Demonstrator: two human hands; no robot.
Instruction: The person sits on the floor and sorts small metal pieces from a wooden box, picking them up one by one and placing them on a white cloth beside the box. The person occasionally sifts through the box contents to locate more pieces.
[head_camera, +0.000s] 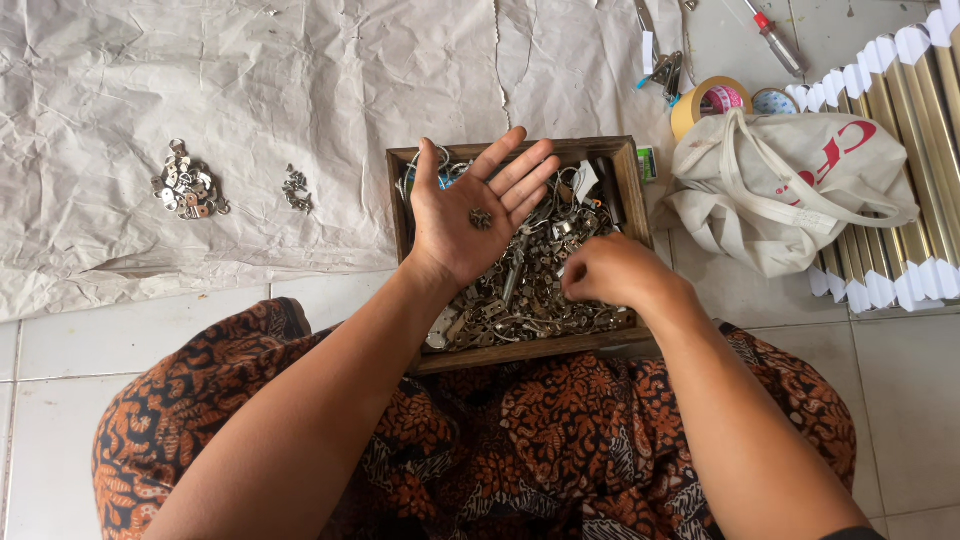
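Lying far left on crumpled paper (250, 110) spread over the tiled floor (60, 400), a pile of flat metal plates (187, 190) sat apart from a smaller cluster of screws (296, 189) just to its right. Patterned brown cloth (480, 450) covered the person's lap below.

Left hand (470, 215) was held palm up and wide open above the left part of a wooden box (520, 350), fingers spread. One small dark metal piece (481, 217) rested loose on the palm; its exact kind was too small to tell.

Box was packed with mixed metal hardware (510, 290): brackets, hooks, bits of wire.

Right hand (615, 272) was turned knuckles up, fingers curled down into the hardware at the box's right side. Fingertips were hidden, so whether they pinched anything could not be told.

Right of the box lay a cream cloth bag (790, 200), touching a row of gold mouldings (900, 150) with white wrapped ends. Above the bag sat tape rolls (712, 100), a clip (665, 72) and a red-handled screwdriver (778, 42).
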